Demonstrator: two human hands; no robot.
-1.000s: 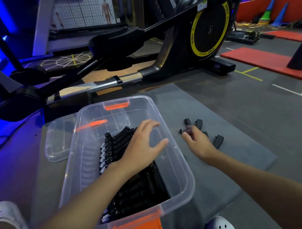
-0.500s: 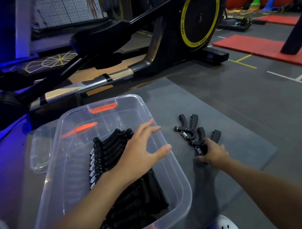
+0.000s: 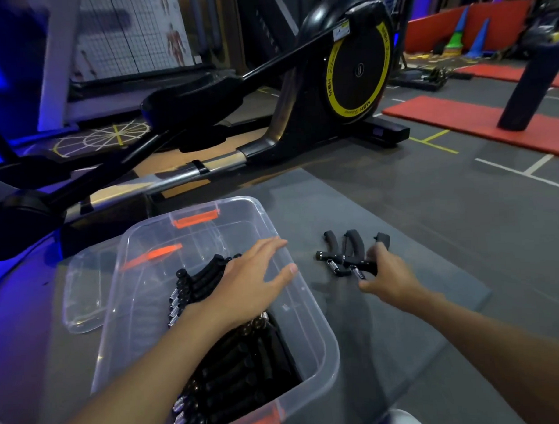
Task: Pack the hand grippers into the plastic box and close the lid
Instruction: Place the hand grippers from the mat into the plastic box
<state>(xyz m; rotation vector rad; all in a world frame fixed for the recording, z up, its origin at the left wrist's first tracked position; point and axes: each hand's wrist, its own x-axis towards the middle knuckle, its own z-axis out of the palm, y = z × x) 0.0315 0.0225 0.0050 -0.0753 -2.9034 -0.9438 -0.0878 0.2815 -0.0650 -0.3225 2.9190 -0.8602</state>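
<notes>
A clear plastic box point(image 3: 320, 334) with orange latches stands on a grey mat, holding several black hand grippers point(image 3: 233, 365) in rows. My left hand point(image 3: 252, 282) hovers over the box with fingers spread, holding nothing. To the right of the box, loose black hand grippers point(image 3: 343, 257) lie on the mat. My right hand point(image 3: 385, 274) grips one of them, fingers curled round its handle. The clear lid point(image 3: 81, 295) lies flat to the left of the box.
A black elliptical trainer point(image 3: 355, 69) with a yellow-ringed wheel stands just beyond the mat point(image 3: 433, 301). Red floor mats point(image 3: 477, 119) and a dark post point(image 3: 527, 89) are at the far right. A white shoe tip point(image 3: 399, 421) shows at the bottom edge.
My right hand has drawn back from the far grippers and closed round one nearer the mat's middle. My left hand stays spread over the box.
</notes>
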